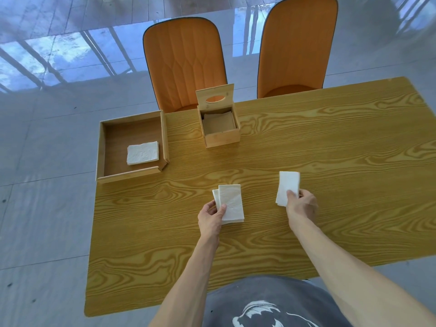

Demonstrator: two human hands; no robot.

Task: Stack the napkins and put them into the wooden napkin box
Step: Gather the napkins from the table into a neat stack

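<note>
My left hand (211,217) grips a small stack of white folded napkins (232,202) by its near left corner, low over the table's middle. My right hand (300,205) pinches another white folded napkin (287,186) by its near end, to the right of the stack and apart from it. The wooden napkin box (221,138) stands at the far edge with its lid, which has an oval slot, tipped up and open; its inside looks brown. More white napkins (142,152) lie in a shallow wooden tray (132,175) at the far left.
The wood-grain table (330,161) ends close to the tray's left side and just behind the box. Two orange chairs (186,64) stand behind the far edge. Bare tabletop stretches to the right.
</note>
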